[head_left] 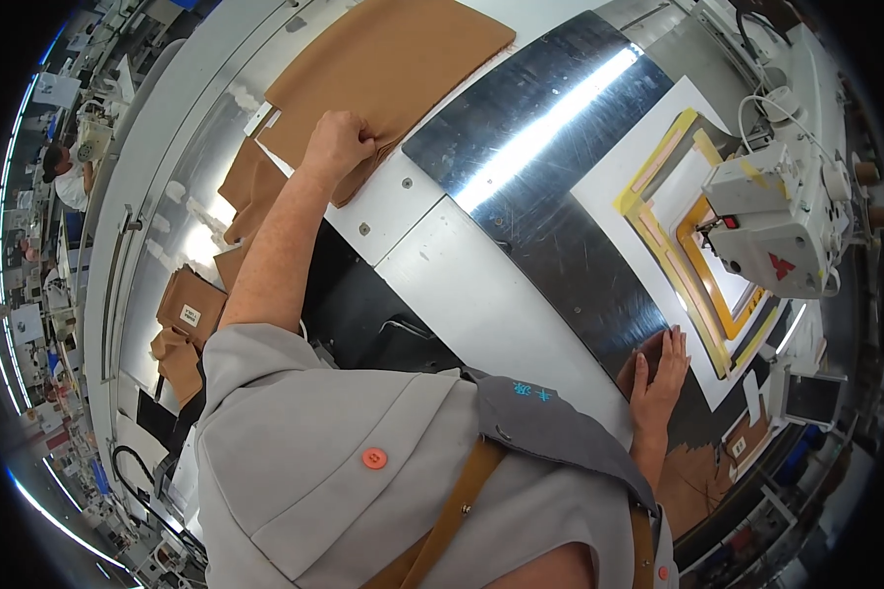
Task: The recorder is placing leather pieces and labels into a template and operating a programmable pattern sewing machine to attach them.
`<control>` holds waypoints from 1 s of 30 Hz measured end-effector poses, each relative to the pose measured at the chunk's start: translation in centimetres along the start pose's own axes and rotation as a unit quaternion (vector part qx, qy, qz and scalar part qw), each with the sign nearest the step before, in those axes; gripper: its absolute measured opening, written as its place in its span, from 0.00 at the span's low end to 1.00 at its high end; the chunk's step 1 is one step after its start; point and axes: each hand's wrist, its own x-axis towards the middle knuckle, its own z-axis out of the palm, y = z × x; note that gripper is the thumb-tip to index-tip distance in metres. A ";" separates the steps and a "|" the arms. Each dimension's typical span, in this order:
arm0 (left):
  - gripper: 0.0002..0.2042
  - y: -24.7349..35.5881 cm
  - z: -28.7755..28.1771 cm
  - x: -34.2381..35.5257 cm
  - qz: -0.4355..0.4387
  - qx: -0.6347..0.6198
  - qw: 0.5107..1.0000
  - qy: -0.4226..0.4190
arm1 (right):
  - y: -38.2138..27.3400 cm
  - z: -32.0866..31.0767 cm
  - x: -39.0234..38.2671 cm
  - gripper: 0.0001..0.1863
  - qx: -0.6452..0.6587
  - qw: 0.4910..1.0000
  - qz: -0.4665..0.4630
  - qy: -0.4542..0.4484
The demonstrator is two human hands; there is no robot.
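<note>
A stack of brown fabric pieces [393, 59] lies at the far left of the worktop. My left hand [336, 145] is on its near edge, fingers closed in a pinch on the fabric; how many layers they hold is hidden. My right hand [661, 378] rests with fingers stretched out on the dark shiny metal plate [550, 196], beside the near edge of a white sheet [619, 187]. On that sheet lies a yellow-edged frame [648, 211], with a smaller orange frame [692, 240] inside it, partly under the sewing machine head [776, 221].
Smaller brown fabric pieces [250, 191] and a labelled brown bundle [192, 306] lie left of my forearm. More brown fabric [692, 481] is at the lower right, near a dark screen [813, 401]. Another person [69, 182] sits far left among other machines.
</note>
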 end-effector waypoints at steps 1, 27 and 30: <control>0.08 0.1 0.1 0.2 -0.005 0.017 1.000 0.010 | 0.0 0.0 0.0 0.30 -0.001 1.000 0.000 0.001; 0.15 38.3 -3.9 -24.2 0.433 -0.319 0.740 -0.404 | -3.0 0.0 -2.1 0.63 0.860 0.423 0.080 -0.273; 0.15 41.4 -4.3 -25.7 0.389 -0.239 0.699 -0.550 | -0.3 -2.7 -3.7 0.56 0.786 0.531 0.145 -0.282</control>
